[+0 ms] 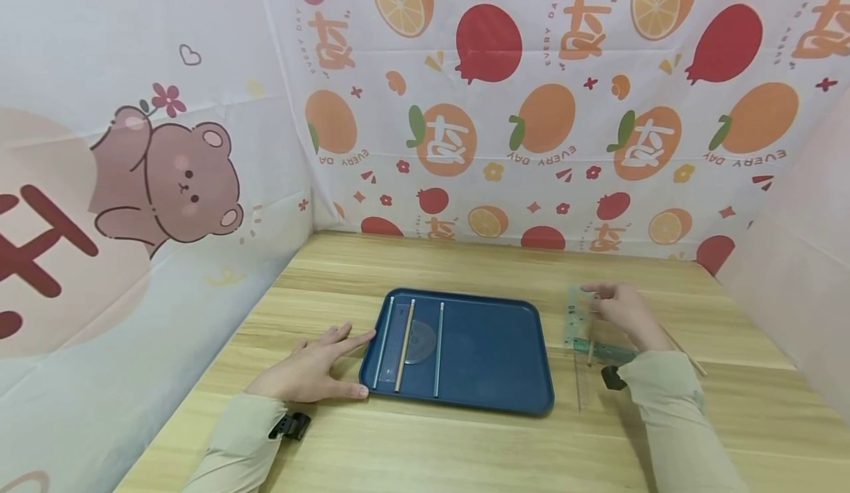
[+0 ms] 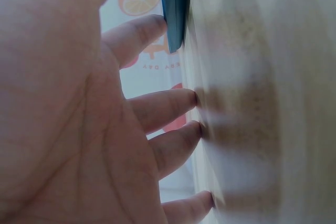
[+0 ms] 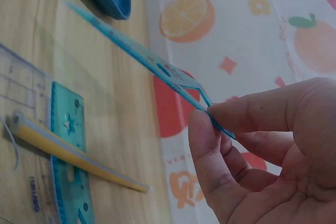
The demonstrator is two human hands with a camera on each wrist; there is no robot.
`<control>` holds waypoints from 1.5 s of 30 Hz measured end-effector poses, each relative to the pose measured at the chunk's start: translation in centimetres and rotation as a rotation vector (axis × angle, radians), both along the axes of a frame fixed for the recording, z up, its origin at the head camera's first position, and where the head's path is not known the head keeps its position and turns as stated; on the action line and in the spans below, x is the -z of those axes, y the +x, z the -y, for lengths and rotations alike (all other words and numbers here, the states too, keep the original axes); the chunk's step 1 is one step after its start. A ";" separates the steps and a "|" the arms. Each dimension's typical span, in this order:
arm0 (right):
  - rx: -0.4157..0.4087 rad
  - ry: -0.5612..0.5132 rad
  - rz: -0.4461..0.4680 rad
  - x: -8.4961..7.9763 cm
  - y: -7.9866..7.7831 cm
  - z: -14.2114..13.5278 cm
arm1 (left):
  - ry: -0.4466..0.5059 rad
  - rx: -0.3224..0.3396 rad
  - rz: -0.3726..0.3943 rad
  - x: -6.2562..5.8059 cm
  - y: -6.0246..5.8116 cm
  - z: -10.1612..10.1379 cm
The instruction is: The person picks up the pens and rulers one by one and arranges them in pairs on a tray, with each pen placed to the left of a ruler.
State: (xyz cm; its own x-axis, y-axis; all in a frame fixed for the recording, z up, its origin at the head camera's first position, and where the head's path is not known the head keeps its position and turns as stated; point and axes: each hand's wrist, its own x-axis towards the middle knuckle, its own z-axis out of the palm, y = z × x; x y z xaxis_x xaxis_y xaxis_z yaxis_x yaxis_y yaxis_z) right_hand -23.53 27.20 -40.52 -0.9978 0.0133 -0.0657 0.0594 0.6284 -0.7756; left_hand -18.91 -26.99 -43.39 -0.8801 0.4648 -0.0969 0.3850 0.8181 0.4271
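My right hand (image 1: 620, 312) pinches a translucent teal set square (image 3: 152, 64) between thumb and index finger, holding it tilted above the table. Below it lie a teal ruler (image 3: 68, 124), a clear ruler (image 3: 26, 85) and a yellow pencil with a grey stripe (image 3: 86, 161) across them. With fingers spread, my left hand (image 1: 315, 367) touches the left rim of a blue tray (image 1: 494, 353); its other fingertips rest on the table. In the tray are a golden pencil (image 1: 405, 345), two dark teal pencils, a clear ruler (image 1: 393, 353) and a clear protractor (image 1: 421, 342).
Another pencil (image 1: 690, 356) lies on the wooden table (image 1: 425, 441), partly behind the right wrist. Printed cloth walls stand at the back (image 1: 488, 153), left (image 1: 279, 153) and right.
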 end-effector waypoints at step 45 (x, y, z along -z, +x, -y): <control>-0.167 0.147 -0.070 -1.4 -0.1 4.2 | 0.001 0.005 -0.007 0.0 0.0 -0.1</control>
State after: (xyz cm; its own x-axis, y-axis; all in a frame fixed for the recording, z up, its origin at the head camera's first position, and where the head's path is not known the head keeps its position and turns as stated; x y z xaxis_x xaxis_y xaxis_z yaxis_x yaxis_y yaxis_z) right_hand -23.61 22.97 -39.13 -0.9889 -0.1483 -0.0054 -0.1059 0.7313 -0.6738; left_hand -18.94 -26.89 -43.41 -0.8785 0.4692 -0.0899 0.3923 0.8159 0.4248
